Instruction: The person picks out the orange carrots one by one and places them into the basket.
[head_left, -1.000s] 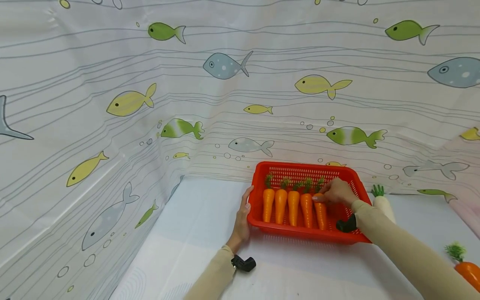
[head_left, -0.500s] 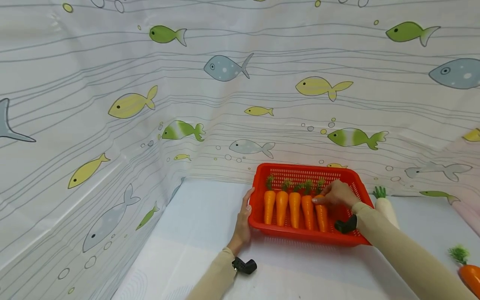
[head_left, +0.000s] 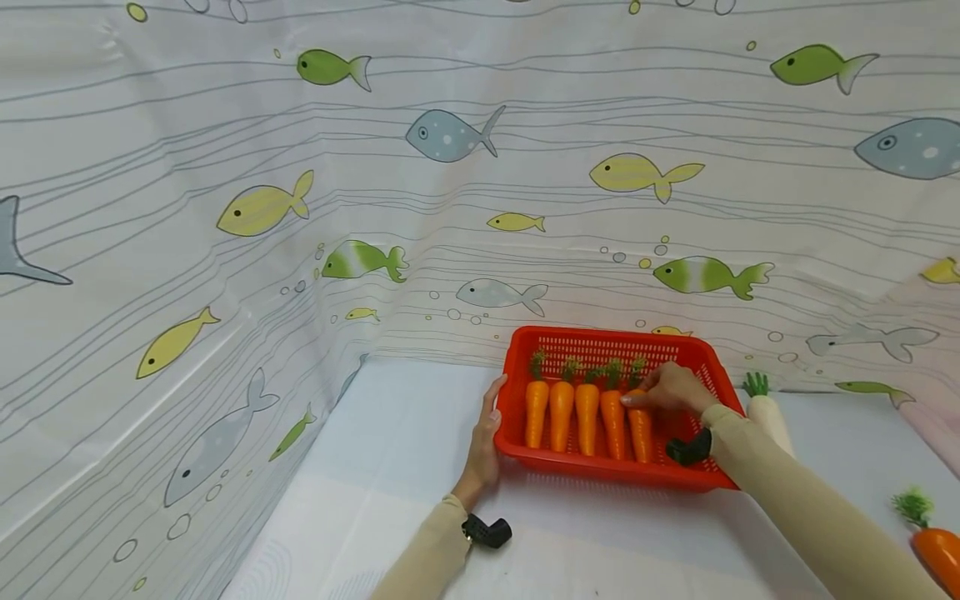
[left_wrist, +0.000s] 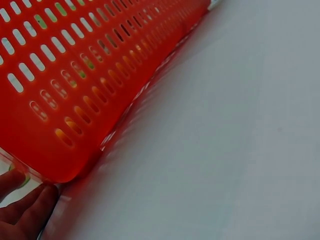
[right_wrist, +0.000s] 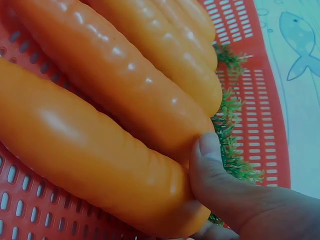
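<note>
A red slotted plastic basket (head_left: 600, 469) holds several orange carrots (head_left: 561, 417) side by side, their green tops toward the back wall. Along the basket's left side lies my left hand (head_left: 483, 446), fingers stretched out and touching the outside near the rim. The left wrist view shows its fingertips (left_wrist: 37, 207) against a lower corner. Inside the basket, my right hand (head_left: 673, 387) pinches the rightmost carrot (head_left: 641, 429) near its leafy end. In the right wrist view the thumb (right_wrist: 212, 165) sits between this carrot (right_wrist: 90, 155) and its neighbour (right_wrist: 125, 90); the other fingers are mostly hidden.
A white radish (head_left: 768, 421) with a green top lies right of the basket, partly behind the right sleeve. Another carrot (head_left: 937, 554) lies at the lower right edge. Behind the white table (head_left: 390, 433) hangs a fish-print sheet (head_left: 450, 225).
My right hand and the rightmost carrot have shifted very slightly left. The left hand stays against the basket.
</note>
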